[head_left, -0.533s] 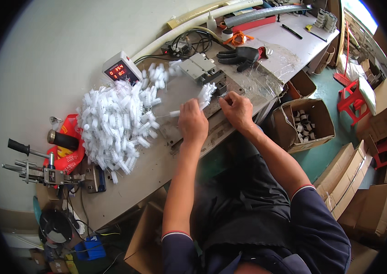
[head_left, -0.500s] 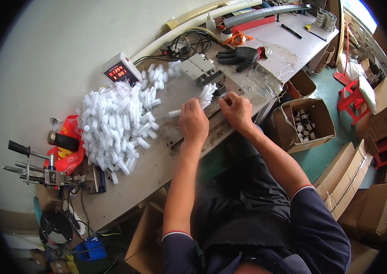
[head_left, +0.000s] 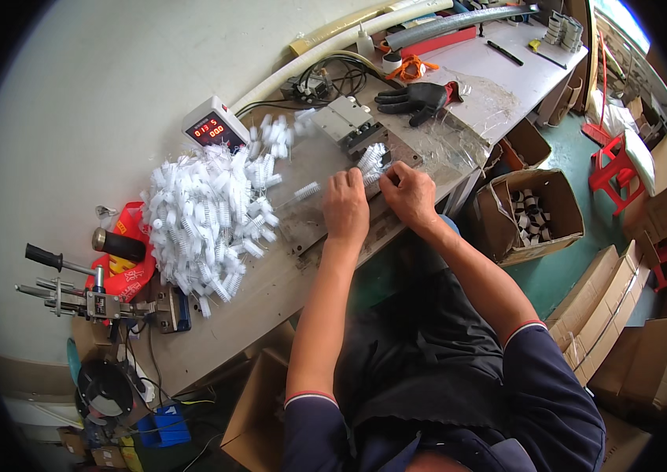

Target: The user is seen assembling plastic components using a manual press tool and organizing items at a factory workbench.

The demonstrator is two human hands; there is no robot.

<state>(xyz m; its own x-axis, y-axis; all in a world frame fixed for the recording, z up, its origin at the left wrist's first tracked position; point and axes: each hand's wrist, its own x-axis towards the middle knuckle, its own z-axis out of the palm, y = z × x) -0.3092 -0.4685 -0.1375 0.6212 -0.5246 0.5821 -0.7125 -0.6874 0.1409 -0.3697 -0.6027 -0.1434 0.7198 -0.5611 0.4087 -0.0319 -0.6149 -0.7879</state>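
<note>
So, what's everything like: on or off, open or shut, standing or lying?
Left hand, fingers curled at white brushes
Right hand, fingers curled; grip hidden
Display box, lit red
Brush pile, heaped loosely
Black glove, lying unworn
White bottle, upright
Black pen, lying flat
Cardboard box holding white pieces, open

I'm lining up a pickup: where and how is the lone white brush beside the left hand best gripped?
Best pinched, I'd judge, across the middle of the lone white brush, from above: it lies flat, its long sides exposed between the brush pile on its left and the left hand on its right.
</note>
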